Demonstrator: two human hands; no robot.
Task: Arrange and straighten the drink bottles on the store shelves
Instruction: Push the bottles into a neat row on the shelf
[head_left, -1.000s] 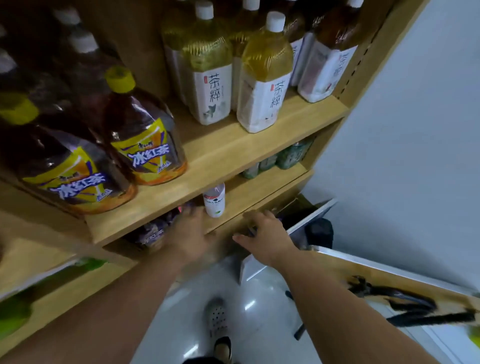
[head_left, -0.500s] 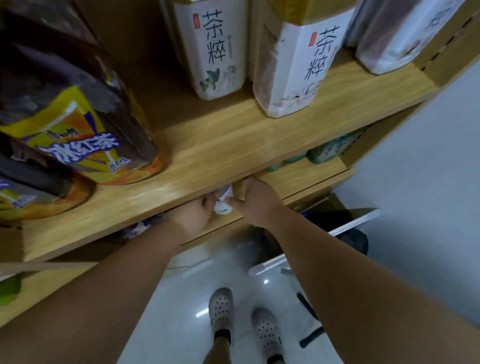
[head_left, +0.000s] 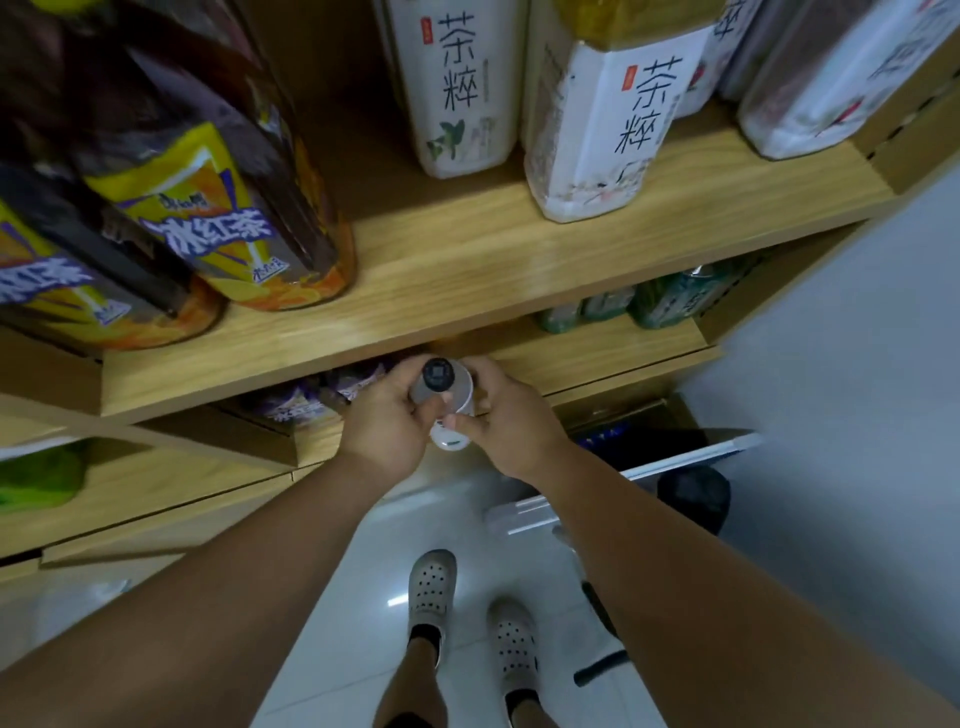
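Gripping a small bottle (head_left: 441, 384) from both sides, the left hand (head_left: 384, 421) curls its fingers round the upper part under the dark cap, while the right hand (head_left: 511, 421) pinches the opposite side between thumb and fingers. The bottle is seen nearly cap-on, its pale lower end showing between the two hands. It sits just below the front edge of the wooden shelf board (head_left: 467, 270); whether it rests on anything cannot be told.

Under that board, to the left of the hands, lie purple-labelled packs (head_left: 311, 400), blurred. Under the board's right end stand green bottles (head_left: 670, 301). On top of the board, at its left, stand two large dark iced tea bottles (head_left: 218, 171) with yellow labels. Further right on it stand white-labelled tea bottles (head_left: 457, 88), one set nearer the front edge than the other. Well below the board, a pair of pale perforated clogs (head_left: 431, 587) stands on the glossy white floor (head_left: 337, 597).
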